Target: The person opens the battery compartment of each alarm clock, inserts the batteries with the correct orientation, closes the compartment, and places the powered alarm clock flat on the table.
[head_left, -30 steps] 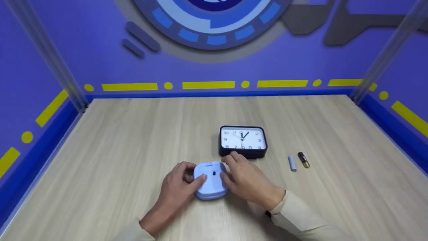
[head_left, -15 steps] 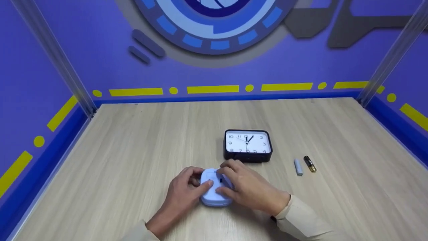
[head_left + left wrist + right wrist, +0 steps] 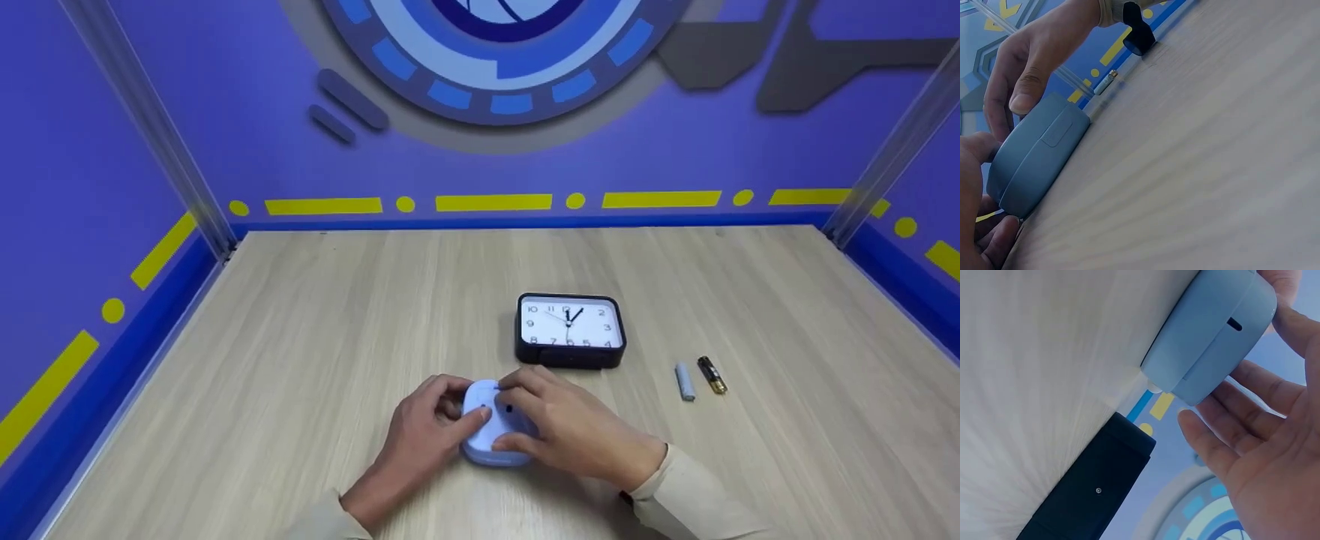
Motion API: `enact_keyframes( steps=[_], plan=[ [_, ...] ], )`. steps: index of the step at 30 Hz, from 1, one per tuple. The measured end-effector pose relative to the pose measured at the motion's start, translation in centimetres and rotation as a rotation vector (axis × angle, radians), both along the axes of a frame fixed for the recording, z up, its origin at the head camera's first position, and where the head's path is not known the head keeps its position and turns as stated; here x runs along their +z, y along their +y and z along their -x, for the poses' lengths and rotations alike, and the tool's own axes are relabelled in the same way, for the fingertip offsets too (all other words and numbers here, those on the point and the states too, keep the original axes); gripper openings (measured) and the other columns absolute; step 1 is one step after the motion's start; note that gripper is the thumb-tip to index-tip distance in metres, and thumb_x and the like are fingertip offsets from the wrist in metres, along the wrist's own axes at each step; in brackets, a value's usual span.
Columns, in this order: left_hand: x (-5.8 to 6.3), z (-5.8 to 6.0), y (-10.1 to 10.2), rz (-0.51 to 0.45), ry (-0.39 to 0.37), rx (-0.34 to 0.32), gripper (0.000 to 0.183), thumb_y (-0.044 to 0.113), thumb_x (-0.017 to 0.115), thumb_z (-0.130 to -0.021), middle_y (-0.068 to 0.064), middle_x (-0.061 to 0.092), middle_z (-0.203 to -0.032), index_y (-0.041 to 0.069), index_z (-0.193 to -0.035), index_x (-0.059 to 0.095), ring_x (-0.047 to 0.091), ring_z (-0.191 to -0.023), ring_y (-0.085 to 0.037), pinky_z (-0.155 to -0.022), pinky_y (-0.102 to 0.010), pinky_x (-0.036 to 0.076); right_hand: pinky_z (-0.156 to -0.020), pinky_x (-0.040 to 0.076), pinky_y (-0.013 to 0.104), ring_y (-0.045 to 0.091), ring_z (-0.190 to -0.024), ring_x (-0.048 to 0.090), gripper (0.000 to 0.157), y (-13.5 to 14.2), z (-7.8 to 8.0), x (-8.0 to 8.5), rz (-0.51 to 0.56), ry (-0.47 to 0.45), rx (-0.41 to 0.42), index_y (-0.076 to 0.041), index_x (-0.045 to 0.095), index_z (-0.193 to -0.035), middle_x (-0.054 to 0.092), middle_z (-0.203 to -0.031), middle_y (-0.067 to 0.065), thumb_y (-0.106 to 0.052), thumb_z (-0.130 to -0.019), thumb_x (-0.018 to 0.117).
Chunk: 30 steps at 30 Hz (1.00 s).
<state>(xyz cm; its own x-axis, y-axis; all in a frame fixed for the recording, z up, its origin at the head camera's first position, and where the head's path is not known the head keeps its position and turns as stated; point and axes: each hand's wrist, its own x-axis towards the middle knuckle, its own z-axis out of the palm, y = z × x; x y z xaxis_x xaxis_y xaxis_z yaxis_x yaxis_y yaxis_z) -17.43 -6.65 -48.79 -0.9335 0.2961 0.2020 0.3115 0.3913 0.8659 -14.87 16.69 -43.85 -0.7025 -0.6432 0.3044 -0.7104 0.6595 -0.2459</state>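
Observation:
A light blue rounded case (image 3: 491,431), shaped like a small alarm clock turned back up, lies between both hands; small dark knobs show on its upper face. My left hand (image 3: 431,427) holds its left side, thumb on top and fingers around the edge. My right hand (image 3: 570,420) reaches over the right part, bent fingers on the far portion and thumb near the close edge. In the right wrist view, a dark slot marks the side wall of the case (image 3: 1207,332). Whatever lies under the right fingers is hidden.
Just beyond the hands stands a black-framed clock (image 3: 570,330), its white face tilted upward. To the right, a grey battery (image 3: 685,382) and a black-and-gold battery (image 3: 712,375) lie side by side on the wooden table (image 3: 360,315). Blue-purple panels (image 3: 247,150) enclose it.
My right fingers have shifted from the far right corner onto the upper face of the light blue case, and the thumb has slid toward its near edge. The head view has turned slightly.

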Motion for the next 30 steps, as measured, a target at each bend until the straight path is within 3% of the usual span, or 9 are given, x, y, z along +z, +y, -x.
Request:
enact_keyframes(
  steps=[9, 18, 30],
  plan=[
    [-0.07, 0.07, 0.01, 0.006, 0.005, 0.005, 0.037, 0.038, 0.083, -0.093, 0.007, 0.067, -0.107, 0.014, -0.119, 0.072, 0.064, -0.09, -0.009, -0.079, -0.026, 0.052, -0.104, 0.051, 0.041, 0.025, -0.122, 0.062, 0.043, 0.01, 0.01, 0.03, -0.024, 0.011, -0.001, -0.006, 0.072, -0.125, 0.067, -0.13, 0.009, -0.043, -0.104, 0.07],
    [-0.21, -0.04, -0.25, -0.004, -0.001, 0.007, 0.037, 0.038, 0.083, -0.093, 0.007, 0.067, -0.106, 0.014, -0.118, 0.072, 0.065, -0.089, -0.01, -0.079, -0.026, 0.053, -0.101, 0.053, 0.04, 0.026, -0.124, 0.061, 0.051, 0.02, -0.06, 0.23, -0.026, -0.008, 0.025, -0.003, 0.07, -0.127, 0.065, -0.132, 0.01, -0.045, -0.099, 0.076],
    [-0.15, 0.09, 0.03, 0.017, -0.009, 0.005, 0.037, 0.039, 0.082, -0.095, 0.007, 0.066, -0.11, 0.014, -0.12, 0.071, 0.064, -0.091, -0.01, -0.081, -0.027, 0.053, -0.099, 0.055, 0.043, 0.028, -0.117, 0.067, 0.047, 0.02, -0.43, 0.52, -0.046, 0.049, 0.033, 0.0, 0.072, -0.121, 0.068, -0.13, 0.014, -0.043, -0.102, 0.072]
  ],
)
